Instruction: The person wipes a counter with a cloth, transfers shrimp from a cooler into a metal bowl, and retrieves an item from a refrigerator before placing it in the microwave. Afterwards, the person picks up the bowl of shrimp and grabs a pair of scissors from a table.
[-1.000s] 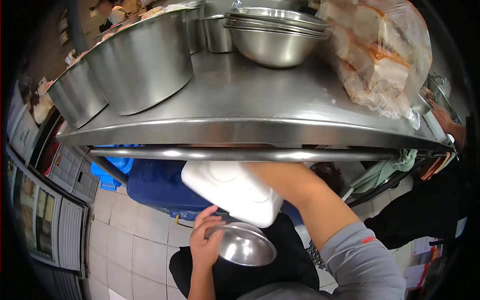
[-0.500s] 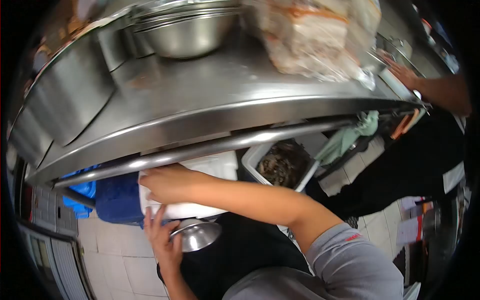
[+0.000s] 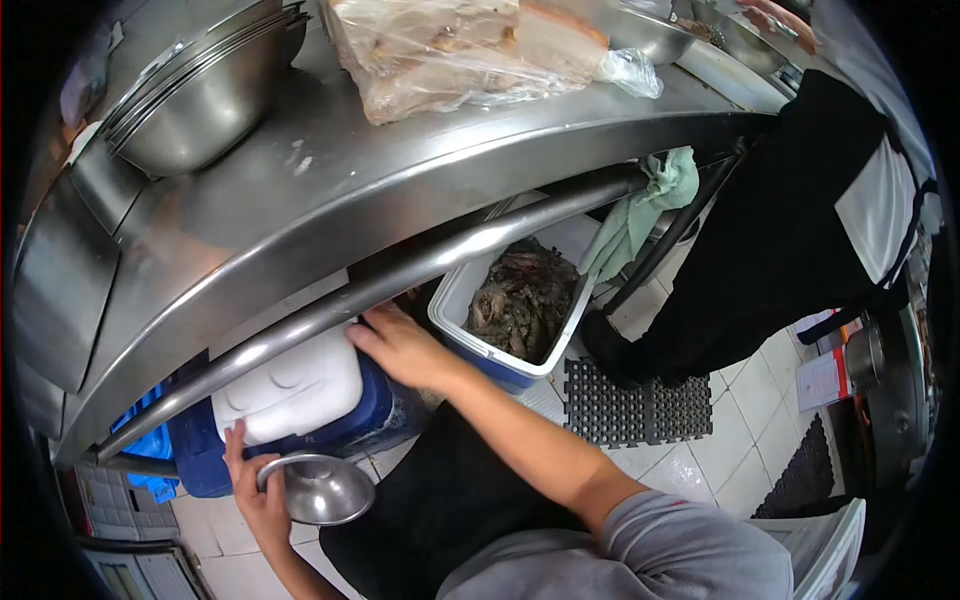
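My left hand [image 3: 258,492] grips a small metal bowl [image 3: 335,492] by its rim, thumb on the near side. Its raised index finger is at the front left edge of a white lid [image 3: 300,385]. The lid sits on a blue cooler box [image 3: 395,405] under the steel table. My right hand [image 3: 405,348] reaches under the table rail to the lid's right end, fingers stretched out and thumb apart. Some fingertips are hard to make out near the rail. Nothing shows in this hand.
A second open cooler [image 3: 455,340] holds a dark, wet heap [image 3: 522,300]. Above run a rail [image 3: 480,240] and steel table [image 3: 400,150], with stacked bowls [image 3: 205,110] and bagged food [image 3: 450,55]. A green cloth [image 3: 640,220] hangs right; another person's legs [image 3: 760,230] stand beyond.
My right hand has shifted right, from the lid's left part to its right end. The bowl in my left hand has moved left and lower in view. The camera has turned, showing more of the second cooler.
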A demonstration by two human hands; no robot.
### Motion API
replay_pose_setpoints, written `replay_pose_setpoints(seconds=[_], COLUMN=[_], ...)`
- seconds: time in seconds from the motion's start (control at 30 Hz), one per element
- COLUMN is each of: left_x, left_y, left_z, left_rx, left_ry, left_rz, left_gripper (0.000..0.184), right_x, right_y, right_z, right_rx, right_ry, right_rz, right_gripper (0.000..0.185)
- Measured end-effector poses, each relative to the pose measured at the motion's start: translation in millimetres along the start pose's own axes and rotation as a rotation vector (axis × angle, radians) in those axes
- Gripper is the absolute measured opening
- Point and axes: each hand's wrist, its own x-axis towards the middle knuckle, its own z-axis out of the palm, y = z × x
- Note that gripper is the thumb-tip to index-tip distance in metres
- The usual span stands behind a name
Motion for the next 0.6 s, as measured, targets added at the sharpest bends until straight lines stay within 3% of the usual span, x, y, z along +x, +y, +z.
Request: replay_pose_setpoints(seconds=[0.07,0.13,0.17,0.2,0.27,0.3,0.37,0.6], left_x=[4.4,6.5,7.3,7.4,8.6,7.9,6.0,6.0], left_y=[-17.6,-28.3,-31.8,-32.9,-33.7,-37.0,-38.3,-34.3], left_z=[-0.2,-6.1,-6.9,-8.3,-12.4,-13.7,-13.8,-12.0], left_rx=[-0.132,-0.153,-0.180,-0.180,-0.224,-0.237,-0.232,-0.219], left_ry=[0.022,0.006,-0.006,-0.007,-0.055,-0.065,-0.078,-0.075], left_rz=[-0.015,-0.026,-0.036,-0.042,-0.004,-0.018,-0.033,-0.067], left_gripper=[0.008,0.010,0.011,0.011,0.014,0.015,0.014,0.014], right_x=[-21.1,-69.6,-97.7,-132.7,-142.8,-139.1,-144.5,-178.3], right_y=[33.5,91.8,128.6,165.3,168.9,172.5,176.2,162.6], right_z=[-22.3,-43.5,-55.4,-58.1,-65.2,-66.3,-64.7,-59.0], right_rx=[-0.064,-0.566,-0.578,-0.708,-0.832,-0.830,-0.961,-0.941], right_ry=[0.009,0.112,0.024,-0.144,-0.274,-0.278,-0.259,-0.236], right_rz=[0.123,0.303,0.468,0.626,0.788,0.784,0.672,0.560], right_gripper=[0.075,0.084,0.087,0.066,0.056,0.056,0.034,0.027])
